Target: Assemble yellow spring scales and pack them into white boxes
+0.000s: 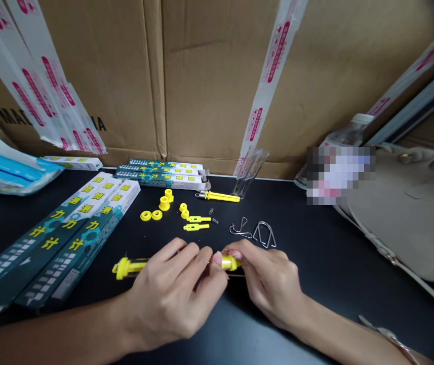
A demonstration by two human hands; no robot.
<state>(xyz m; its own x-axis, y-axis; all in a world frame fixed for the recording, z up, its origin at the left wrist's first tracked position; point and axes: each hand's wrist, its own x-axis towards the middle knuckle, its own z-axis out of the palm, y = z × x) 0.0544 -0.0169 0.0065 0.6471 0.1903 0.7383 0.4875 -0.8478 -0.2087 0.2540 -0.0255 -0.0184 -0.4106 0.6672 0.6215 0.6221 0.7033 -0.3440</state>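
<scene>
My left hand (179, 289) is wrapped around the clear tube of a spring scale (125, 267), which lies level above the table with a yellow cap at its left end. At the tube's other end, the fingers of my right hand (273, 284) pinch close to a yellow end cap (230, 262); the fingertips partly hide it. Beyond my hands lie yellow ring caps (151, 215), yellow stepped caps (164, 203), two flat yellow pointers (197, 227), small springs (215, 220) and bent wire hooks (265, 234).
Printed boxes lie at the left (83, 228) and back (163, 175). Further back are a yellow rod assembly (220, 196) and upright clear tubes (250, 172). A plastic bottle (353, 132) and a beige bag (410, 213) stand right. Large cardboard (209, 76) walls the rear.
</scene>
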